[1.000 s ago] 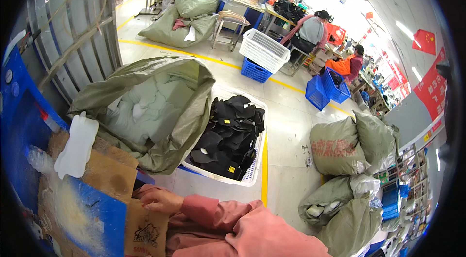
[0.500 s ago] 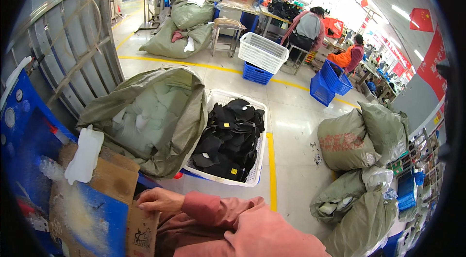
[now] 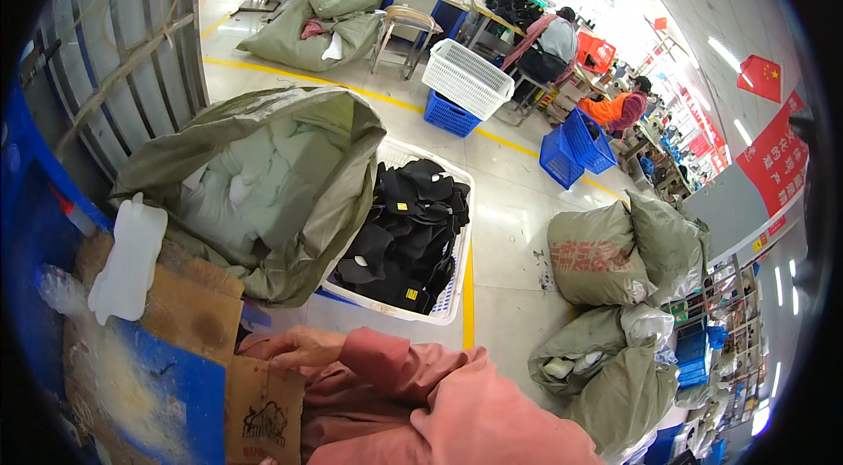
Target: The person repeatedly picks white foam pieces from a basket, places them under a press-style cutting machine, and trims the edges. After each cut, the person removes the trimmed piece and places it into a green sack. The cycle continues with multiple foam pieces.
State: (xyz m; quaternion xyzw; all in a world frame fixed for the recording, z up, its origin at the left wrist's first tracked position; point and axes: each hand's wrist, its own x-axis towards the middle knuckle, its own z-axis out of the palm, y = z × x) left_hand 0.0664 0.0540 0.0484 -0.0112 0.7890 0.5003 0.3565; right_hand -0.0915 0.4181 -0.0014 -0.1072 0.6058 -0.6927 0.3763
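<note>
My right hand [image 3: 306,347] reaches left in a pink sleeve, its fingers bent over the upper edge of a brown cardboard flap [image 3: 263,412]. A skin-coloured tip at the bottom edge of the picture, beside that flap, may belong to my left hand; the rest is out of sight. On more cardboard, a white flat insole-shaped piece [image 3: 128,260] lies near a blue machine [image 3: 35,201]. Just beyond stands an open green woven sack [image 3: 342,201] full of pale, soft-looking flat pieces [image 3: 263,180]. Beside it, a white plastic basket [image 3: 464,245] holds black cut fabric pieces [image 3: 408,237].
Full green sacks [image 3: 590,254] stand at right, others [image 3: 290,39] at back left. A white crate [image 3: 470,79] sits on a blue basket [image 3: 450,112]; two blue crates [image 3: 562,158] stand farther right. Co-workers sit at tables behind. A metal-barred panel [image 3: 114,52] rises at left.
The view has shifted, so the sacks and baskets appear farther left and mostly higher. My right hand stays at the cardboard edge, its fingers slightly moved.
</note>
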